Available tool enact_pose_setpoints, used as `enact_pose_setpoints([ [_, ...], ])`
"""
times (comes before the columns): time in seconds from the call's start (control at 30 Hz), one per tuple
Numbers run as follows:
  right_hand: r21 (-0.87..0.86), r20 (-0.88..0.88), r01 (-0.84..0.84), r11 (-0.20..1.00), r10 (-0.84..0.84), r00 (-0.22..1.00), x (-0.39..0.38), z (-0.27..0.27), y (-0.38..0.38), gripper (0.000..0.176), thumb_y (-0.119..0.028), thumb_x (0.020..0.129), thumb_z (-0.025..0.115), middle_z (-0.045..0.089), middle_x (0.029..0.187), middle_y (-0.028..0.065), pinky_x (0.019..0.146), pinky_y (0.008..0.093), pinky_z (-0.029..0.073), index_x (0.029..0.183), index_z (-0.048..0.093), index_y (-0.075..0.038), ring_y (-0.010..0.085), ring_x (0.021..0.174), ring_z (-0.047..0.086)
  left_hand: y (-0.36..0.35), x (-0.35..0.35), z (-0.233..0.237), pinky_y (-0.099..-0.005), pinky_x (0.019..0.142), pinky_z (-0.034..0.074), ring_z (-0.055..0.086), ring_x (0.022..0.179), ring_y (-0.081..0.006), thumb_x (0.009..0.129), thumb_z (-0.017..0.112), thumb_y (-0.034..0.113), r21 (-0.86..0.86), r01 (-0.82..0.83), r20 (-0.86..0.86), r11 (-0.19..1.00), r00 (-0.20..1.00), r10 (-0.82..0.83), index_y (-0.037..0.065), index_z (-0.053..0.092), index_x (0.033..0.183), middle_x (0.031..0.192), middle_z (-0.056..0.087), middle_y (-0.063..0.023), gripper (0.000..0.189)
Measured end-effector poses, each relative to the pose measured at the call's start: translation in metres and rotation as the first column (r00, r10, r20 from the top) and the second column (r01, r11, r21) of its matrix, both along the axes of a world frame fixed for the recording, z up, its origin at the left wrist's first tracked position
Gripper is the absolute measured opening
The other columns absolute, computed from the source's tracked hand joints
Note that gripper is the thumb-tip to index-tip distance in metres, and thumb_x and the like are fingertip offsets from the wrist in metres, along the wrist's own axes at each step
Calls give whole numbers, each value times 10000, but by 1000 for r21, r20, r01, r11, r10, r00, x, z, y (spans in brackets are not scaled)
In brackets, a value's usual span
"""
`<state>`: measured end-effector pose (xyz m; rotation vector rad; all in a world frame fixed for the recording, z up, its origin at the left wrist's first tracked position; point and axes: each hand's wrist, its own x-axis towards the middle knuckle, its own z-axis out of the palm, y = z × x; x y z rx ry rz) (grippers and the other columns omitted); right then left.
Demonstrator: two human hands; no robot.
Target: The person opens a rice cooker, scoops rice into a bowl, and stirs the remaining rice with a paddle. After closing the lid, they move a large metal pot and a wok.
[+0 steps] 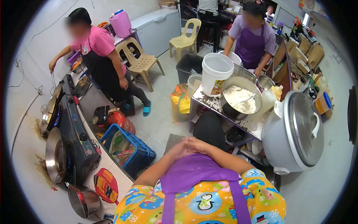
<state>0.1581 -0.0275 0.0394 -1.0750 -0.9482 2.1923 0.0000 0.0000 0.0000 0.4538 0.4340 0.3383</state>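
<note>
My left hand (198,145) and my right hand (180,148) are clasped together in front of my waist, just beyond the purple apron (197,170). Both are closed, fingers folded against each other, with no object showing in them. A blue plastic crate (143,155) holding plastic bags stands to the left of my right hand. Beyond my left hand, a large pot of white rice (238,96) rests on a worn table (244,125) beside a white bucket (216,71). The undersides of my hands are hidden.
Left, a gas stove (76,130) carries woks (56,155), with a saucepan (84,201) nearby. A large rice cooker (283,138) stands right. One person (104,56) works at the stove, another (253,41) behind the table. Plastic chairs (140,63) stand farther back.
</note>
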Motion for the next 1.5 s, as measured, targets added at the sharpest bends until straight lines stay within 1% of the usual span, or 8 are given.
enact_pose_setpoints([
  [0.17, 55, -38, 104, 993, -102, 994, -3, 5, 2, 446, -284, 947, 544, 552, 1164, 76, 864, 307, 482, 1310, 445, -45, 171, 1042, 556, 3, 3, 24, -352, 876, 525, 623, 991, -216, 1008, 367, 354, 2, 1, -2, 1000, 1000, -1, 119, 431, 1230, 1131, 578, -116, 330],
  [0.37, -18, 14, 137, 990, -137, 991, -8, 31, -4, 385, -247, 958, 522, 564, 1131, 73, 866, 308, 478, 1281, 463, -46, 161, 1011, 557, 0, 2, 13, -351, 870, 528, 626, 980, -212, 995, 403, 357, -18, -22, -20, 1000, 1000, 22, 115, 452, 1198, 1129, 581, -108, 320],
  [0.47, 39, -4, -5, 999, 5, 1000, -1, -5, 2, 576, -394, 943, 529, 433, 1359, 97, 935, 433, 445, 1420, 304, -162, 267, 1178, 495, -1, 1, 5, -350, 862, 529, 624, 986, -211, 990, 413, 351, 3, -16, -7, 1000, 1000, 16, 120, 453, 1203, 1133, 580, -104, 317],
  [0.67, -58, 1, 21, 998, -21, 1000, 1, -8, 1, 568, -371, 947, 529, 432, 1344, 105, 915, 405, 465, 1418, 315, -136, 254, 1163, 502, -2, 2, 14, -358, 874, 522, 617, 1007, -217, 977, 443, 300, -48, -16, -5, 999, 1000, 16, 121, 456, 1223, 1141, 576, -116, 304],
  [0.87, 98, 76, 35, 995, -43, 996, -1, 28, -6, 521, -330, 955, 523, 446, 1282, 103, 854, 348, 495, 1392, 375, -88, 233, 1090, 524, -5, 4, 43, -352, 903, 509, 614, 1015, -226, 988, 424, 331, -26, 38, -75, 999, 996, -40, 92, 444, 1233, 1163, 567, -132, 343],
  [1.07, 95, 67, 8, 995, -14, 998, -1, 19, -5, 516, -324, 964, 504, 450, 1282, 102, 865, 363, 482, 1401, 373, -82, 213, 1078, 515, -4, 2, 23, -357, 904, 509, 609, 1028, -223, 994, 408, 353, -22, 39, -6, 999, 999, -39, 93, 442, 1242, 1174, 563, -136, 361],
  [1.17, 98, 68, 30, 995, -37, 997, -3, 7, -4, 500, -317, 970, 492, 447, 1292, 110, 876, 368, 476, 1394, 383, -76, 224, 1112, 501, 0, 1, 0, -398, 983, 460, 561, 1127, -285, 957, 329, 554, 79, 63, -76, 995, 995, -57, 53, 375, 1320, 1257, 514, -192, 621],
  [1.5, 86, 65, 23, 996, -28, 997, -4, 17, -3, 489, -299, 973, 485, 440, 1307, 132, 940, 387, 455, 1390, 373, -70, 240, 1172, 479, 0, 0, -1, -398, 976, 465, 562, 1121, -286, 958, 339, 545, 79, 34, -77, 996, 997, -28, 65, 380, 1314, 1244, 522, -183, 599],
])
